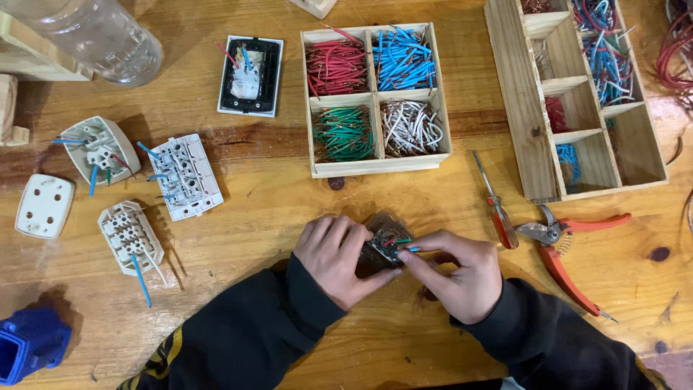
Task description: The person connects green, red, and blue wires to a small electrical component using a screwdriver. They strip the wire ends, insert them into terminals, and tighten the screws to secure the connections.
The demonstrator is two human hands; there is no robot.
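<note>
Left hand [333, 256] grips dark socket module [381, 245]; right hand [458, 273] pinches blue wire [412, 249]; screwdriver [494, 203], pliers [567, 249] beside.

Warm, fairly bright light falls evenly on the wooden table [404, 339], with the upper left of the frame a little dimmer. Shadows are soft and short, falling to the left of the white sockets [184, 175] at left and under the hands [339, 260] at centre. A faint sheen shows on the clear bottle [94, 32], upper left. Focus is sharp at centre; corners look slightly stretched and softer.
</note>
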